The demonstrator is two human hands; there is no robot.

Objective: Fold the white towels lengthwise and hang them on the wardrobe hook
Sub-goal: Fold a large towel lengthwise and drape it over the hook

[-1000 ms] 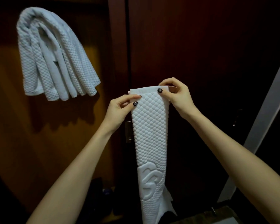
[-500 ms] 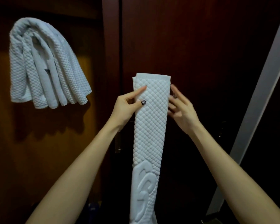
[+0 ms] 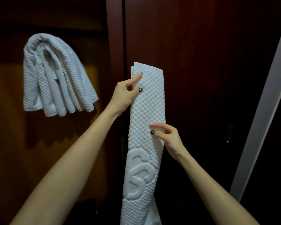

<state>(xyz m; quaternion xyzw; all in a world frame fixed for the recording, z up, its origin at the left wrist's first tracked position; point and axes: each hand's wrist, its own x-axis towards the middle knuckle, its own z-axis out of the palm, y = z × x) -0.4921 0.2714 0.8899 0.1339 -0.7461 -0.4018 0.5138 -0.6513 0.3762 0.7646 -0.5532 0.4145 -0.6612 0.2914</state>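
Left hand [image 3: 124,95] pinches the folded white towel [image 3: 146,127] near its top edge; right hand [image 3: 168,138] pinches its right edge lower down. Towel hangs vertically before the dark wardrobe door [image 3: 201,62]. Hung towels [image 3: 55,78] drape upper left.

— Where is the long white quilted towel [image 3: 146,120]?

— It hangs upright against the dark wooden wardrobe door, folded lengthwise into a narrow strip. Its top edge is doubled over; a raised curly emblem sits on its lower part, and the bottom end runs out of view.

— And the others?

— A bundle of white waffle-textured towels [image 3: 55,77] is draped over a point up on the left wardrobe panel, its ends hanging down side by side, well apart from the strip. The hook itself is hidden beneath them.
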